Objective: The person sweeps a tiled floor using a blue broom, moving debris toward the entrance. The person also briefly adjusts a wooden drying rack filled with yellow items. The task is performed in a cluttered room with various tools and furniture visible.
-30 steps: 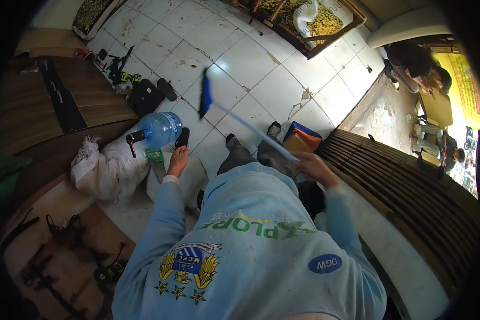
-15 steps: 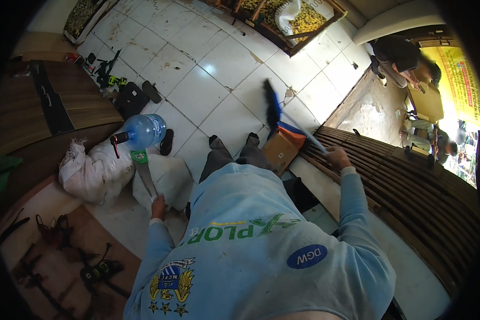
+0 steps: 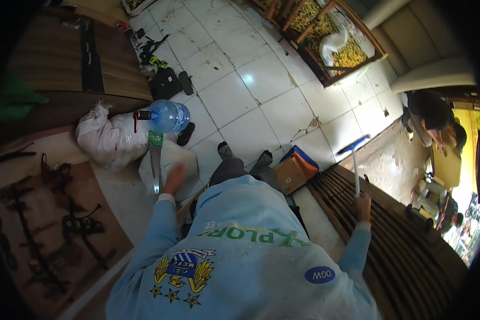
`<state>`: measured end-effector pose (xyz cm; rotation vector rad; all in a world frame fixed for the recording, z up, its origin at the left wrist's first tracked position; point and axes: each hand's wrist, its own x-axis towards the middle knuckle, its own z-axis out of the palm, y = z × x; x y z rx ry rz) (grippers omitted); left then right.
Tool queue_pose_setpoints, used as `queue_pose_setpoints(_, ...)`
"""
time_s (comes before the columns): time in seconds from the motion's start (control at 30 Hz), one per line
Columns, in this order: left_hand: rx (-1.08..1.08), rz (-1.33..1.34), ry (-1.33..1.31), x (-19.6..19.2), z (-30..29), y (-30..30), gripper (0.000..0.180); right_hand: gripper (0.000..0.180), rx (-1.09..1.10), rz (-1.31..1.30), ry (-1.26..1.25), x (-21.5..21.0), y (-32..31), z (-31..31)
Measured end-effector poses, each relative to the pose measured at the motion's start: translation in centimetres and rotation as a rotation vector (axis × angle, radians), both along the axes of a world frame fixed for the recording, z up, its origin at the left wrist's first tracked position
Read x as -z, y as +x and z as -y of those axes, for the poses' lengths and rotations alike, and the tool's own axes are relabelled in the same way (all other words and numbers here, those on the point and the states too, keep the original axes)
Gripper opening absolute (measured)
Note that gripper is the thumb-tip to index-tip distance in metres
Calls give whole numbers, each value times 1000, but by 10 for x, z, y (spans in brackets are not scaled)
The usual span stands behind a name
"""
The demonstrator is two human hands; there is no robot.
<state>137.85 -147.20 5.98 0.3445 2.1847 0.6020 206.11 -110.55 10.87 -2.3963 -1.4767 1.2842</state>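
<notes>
My right hand (image 3: 362, 207) is wrapped around the pale handle of a broom (image 3: 356, 169), which has a blue head (image 3: 353, 144). The broom is lifted over the right side, above a dark slatted wooden piece. My left hand (image 3: 175, 178) hangs in front of a white bundle (image 3: 186, 160), its fingers smeared by motion. Just left of that hand is a handsaw (image 3: 155, 162) with a green handle, its handle end away from me. Hand and blade look apart. A blue water jug (image 3: 170, 116) with a dark pump on its mouth lies beyond the saw handle.
The slatted wooden piece (image 3: 389, 229) runs along my right. Beside my feet stand a cardboard box (image 3: 290, 175) and an orange-and-blue object (image 3: 306, 162). A white sack (image 3: 109, 141) sits left. Tools lie on a brown board (image 3: 90, 186). Two people (image 3: 431, 114) are at far right.
My right hand has swung the broom to the right, away from the floor tiles by the box. My left hand has come off the saw's blade end and moved slightly right. The view has turned.
</notes>
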Motion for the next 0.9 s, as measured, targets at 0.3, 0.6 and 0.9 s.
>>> queue_pose_setpoints(0.3, 53, 107, -89, 15, -44, 8, 57, 47, -369, -289, -374, -124, -173, -28)
queue_pose_setpoints(0.6, -46, 116, -120, 4, -29, -53, 59, 46, -637, -566, -469, 41, -490, -56)
queue_pose_setpoints(0.9, -502, 59, -139, 28, 18, -188, 54, 45, -735, -279, -272, 25, -619, -103)
